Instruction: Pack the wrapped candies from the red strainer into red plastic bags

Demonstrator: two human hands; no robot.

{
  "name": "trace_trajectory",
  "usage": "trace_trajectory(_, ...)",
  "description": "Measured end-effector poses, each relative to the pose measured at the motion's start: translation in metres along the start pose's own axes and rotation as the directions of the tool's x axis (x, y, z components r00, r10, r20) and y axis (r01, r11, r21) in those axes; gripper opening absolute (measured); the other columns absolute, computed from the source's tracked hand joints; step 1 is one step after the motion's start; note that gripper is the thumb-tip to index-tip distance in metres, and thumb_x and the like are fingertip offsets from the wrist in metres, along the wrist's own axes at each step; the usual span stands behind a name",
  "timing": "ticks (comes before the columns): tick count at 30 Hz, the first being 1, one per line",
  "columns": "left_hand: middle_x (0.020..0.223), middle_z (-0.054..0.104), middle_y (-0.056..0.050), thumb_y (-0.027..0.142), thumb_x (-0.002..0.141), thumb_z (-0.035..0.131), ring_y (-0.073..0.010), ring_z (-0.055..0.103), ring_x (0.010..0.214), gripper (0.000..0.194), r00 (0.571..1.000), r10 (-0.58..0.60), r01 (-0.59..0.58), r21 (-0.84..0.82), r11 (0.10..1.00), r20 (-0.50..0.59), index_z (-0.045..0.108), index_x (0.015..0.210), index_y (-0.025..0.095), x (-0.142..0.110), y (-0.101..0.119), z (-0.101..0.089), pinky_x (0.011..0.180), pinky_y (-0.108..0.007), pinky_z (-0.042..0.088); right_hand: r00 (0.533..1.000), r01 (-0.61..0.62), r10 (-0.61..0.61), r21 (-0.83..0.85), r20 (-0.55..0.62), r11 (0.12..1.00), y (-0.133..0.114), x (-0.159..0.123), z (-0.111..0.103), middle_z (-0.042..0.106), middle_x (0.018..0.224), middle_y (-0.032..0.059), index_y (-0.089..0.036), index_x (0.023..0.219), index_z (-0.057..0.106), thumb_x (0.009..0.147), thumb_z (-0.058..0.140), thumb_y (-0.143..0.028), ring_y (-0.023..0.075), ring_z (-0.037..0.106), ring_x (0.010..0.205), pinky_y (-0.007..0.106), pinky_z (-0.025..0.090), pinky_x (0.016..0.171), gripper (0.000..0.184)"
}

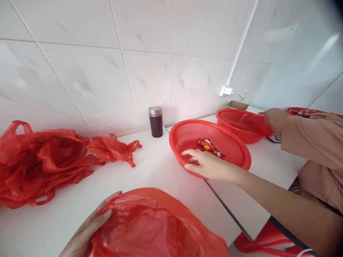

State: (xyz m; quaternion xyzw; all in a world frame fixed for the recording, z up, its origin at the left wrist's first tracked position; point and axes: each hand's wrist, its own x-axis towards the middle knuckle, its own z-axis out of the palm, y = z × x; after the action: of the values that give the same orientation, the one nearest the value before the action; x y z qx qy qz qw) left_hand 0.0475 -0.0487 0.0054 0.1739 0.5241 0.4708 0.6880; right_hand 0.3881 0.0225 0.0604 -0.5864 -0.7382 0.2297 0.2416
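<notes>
My left hand [91, 226] grips the edge of a red plastic bag [160, 223], thumb on the inside and fingers outside. The bag's mouth is spread wide towards me. Over the front rim of a red mesh basket [178, 132] hovers my right hand [206, 165], its fingers curved and apart, with nothing seen in them. Inside that basket lie small red packets [207, 144] with yellow and white print, partly hidden behind my right hand.
Crumpled red bags [45, 157] pile up at the left, with a smaller one [114, 148] beside them. A dark tumbler [155, 123] stands by the wall. At the right, a co-worker's hand [276, 121] is at a second red basket [230, 125]. A red stool [268, 239] is below the table edge.
</notes>
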Motion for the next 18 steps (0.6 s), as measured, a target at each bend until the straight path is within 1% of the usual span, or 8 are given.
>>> trace_trajectory(2,0.116,0.072,-0.005,0.029,0.062,0.083,-0.0356,0.063,0.112,0.072,1.000,-0.021,0.021,-0.007,1.000,-0.007,0.058,0.129,0.030,-0.001,-0.002,-0.001,0.081,-0.040,0.061,0.994,0.063,-0.082,0.245,0.071,0.968,-0.008,0.019,0.001,0.071,0.102,0.0069,-0.031,0.125,0.060,0.075,0.069,-0.047,0.0260,0.067,0.086,0.032,0.048,0.066,0.053)
trace_trajectory(3,0.117,0.071,-0.005,0.027,0.062,0.083,-0.0355,0.063,0.112,0.073,1.000,-0.024,0.024,-0.004,1.000,-0.016,0.057,0.130,0.031,0.000,-0.003,-0.002,0.082,-0.040,0.060,0.992,0.079,-0.104,0.283,0.075,0.956,-0.006,0.031,-0.002,0.071,0.105,0.0067,-0.031,0.127,0.059,0.075,0.069,-0.047,0.0252,0.067,0.086,0.033,0.049,0.068,0.055)
trace_trajectory(5,0.120,0.070,-0.005,0.025,0.060,0.084,-0.0358,0.063,0.111,0.077,0.999,-0.019,0.019,0.012,1.000,-0.035,0.055,0.132,0.032,0.005,-0.005,-0.007,0.083,-0.041,0.060,0.996,0.058,-0.066,0.143,0.055,0.988,0.010,0.055,-0.013,0.067,0.116,0.0069,-0.031,0.131,0.055,0.076,0.068,-0.047,0.0238,0.066,0.090,0.034,0.049,0.074,0.059)
trace_trajectory(7,0.121,0.069,-0.004,0.026,0.059,0.084,-0.0359,0.065,0.109,0.080,0.999,-0.011,0.012,0.031,0.999,-0.046,0.054,0.133,0.034,0.012,-0.006,-0.014,0.081,-0.042,0.061,0.995,-0.065,0.079,-0.204,0.062,0.977,0.037,0.073,-0.025,0.061,0.126,0.0098,-0.027,0.133,0.053,0.068,0.075,-0.041,0.0252,0.062,0.103,0.035,0.047,0.081,0.070)
trace_trajectory(10,0.112,0.073,-0.001,0.028,0.055,0.086,-0.0329,0.070,0.099,0.082,0.999,0.028,-0.026,0.072,0.997,-0.030,0.055,0.130,0.038,0.021,-0.001,-0.020,0.071,-0.036,0.063,0.960,-0.179,0.244,-0.364,0.141,0.914,0.080,0.082,-0.033,0.067,0.110,0.0140,-0.017,0.117,0.065,0.040,0.088,-0.024,0.0292,0.065,0.094,0.035,0.048,0.076,0.081)
trace_trajectory(12,0.098,0.077,0.002,0.022,0.051,0.088,-0.0285,0.073,0.087,0.079,0.996,0.082,-0.079,0.102,0.992,-0.024,0.058,0.121,0.040,0.022,0.003,-0.019,0.064,-0.029,0.062,0.942,-0.197,0.284,-0.394,0.177,0.898,0.101,0.079,-0.031,0.069,0.102,0.0117,-0.017,0.114,0.067,0.034,0.088,-0.020,0.0271,0.066,0.085,0.032,0.047,0.071,0.083)
trace_trajectory(15,0.081,0.076,0.007,0.015,0.051,0.088,-0.0234,0.073,0.072,0.063,0.992,0.128,-0.127,0.096,0.987,0.005,0.061,0.103,0.038,0.014,0.006,-0.013,0.059,-0.025,0.059,0.929,-0.186,0.302,-0.437,0.214,0.880,0.115,0.077,-0.027,0.069,0.100,0.0091,-0.021,0.119,0.063,0.042,0.086,-0.025,0.0249,0.066,0.083,0.030,0.046,0.069,0.081)
trace_trajectory(18,0.069,0.070,0.006,0.016,0.060,0.084,-0.0203,0.069,0.059,0.034,0.990,0.097,-0.101,0.035,0.994,0.103,0.056,0.077,0.027,0.006,0.002,-0.012,0.052,-0.026,0.055,0.925,-0.167,0.310,-0.496,0.220,0.852,0.119,0.086,-0.033,0.069,0.103,0.0098,-0.023,0.127,0.057,0.057,0.080,-0.031,0.0275,0.065,0.090,0.031,0.045,0.073,0.074)
